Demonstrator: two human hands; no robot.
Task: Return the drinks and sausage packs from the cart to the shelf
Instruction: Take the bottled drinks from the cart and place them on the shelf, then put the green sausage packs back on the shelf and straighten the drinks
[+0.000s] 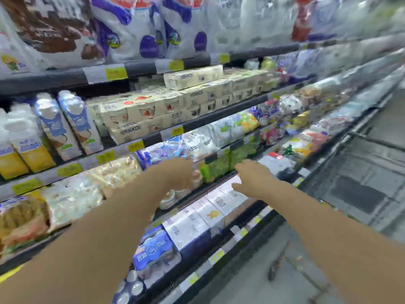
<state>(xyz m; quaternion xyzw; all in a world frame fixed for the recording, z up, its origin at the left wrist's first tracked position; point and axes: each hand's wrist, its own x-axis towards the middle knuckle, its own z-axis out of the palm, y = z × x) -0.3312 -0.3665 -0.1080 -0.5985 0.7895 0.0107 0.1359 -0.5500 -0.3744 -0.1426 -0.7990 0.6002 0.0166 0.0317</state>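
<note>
Both of my arms reach into a chilled shelf unit, and the view is blurred. My left hand [175, 174] rests against a beige and pink pack [196, 177] on a middle shelf, next to green packs [217, 167]. Its fingers are curled and hidden, so its grip is unclear. My right hand [252, 178] hovers with fingers spread and nothing in it, above white boxed packs [219, 202] on the shelf below. A blue multi-pack of small drink bottles [153, 249] sits lower left. The cart is out of view.
Tall milk cartons [72, 126] and stacked cream yogurt boxes [166, 115] fill the shelf above. Large bags [135, 29] hang at the top. Black shelf rails with yellow price tags [116, 73] run along each level. Grey floor [252, 281] lies at the lower right.
</note>
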